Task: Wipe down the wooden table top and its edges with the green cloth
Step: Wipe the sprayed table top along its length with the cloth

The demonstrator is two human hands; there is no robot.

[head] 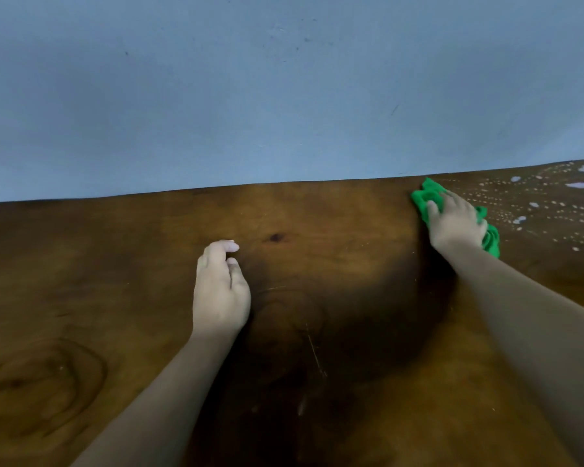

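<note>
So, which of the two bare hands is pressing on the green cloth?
The right hand, near the wall, presses the crumpled green cloth; the left hand rests empty on the brown wooden table.

Two bare forearms, no sleeves in frame. Left hand and right hand: no gloves, rings or watch visible.

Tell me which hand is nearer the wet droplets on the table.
Right. The right hand presses the green cloth at the far edge, just beside the droplets. The left hand rests mid-table, well off to their left.
</note>
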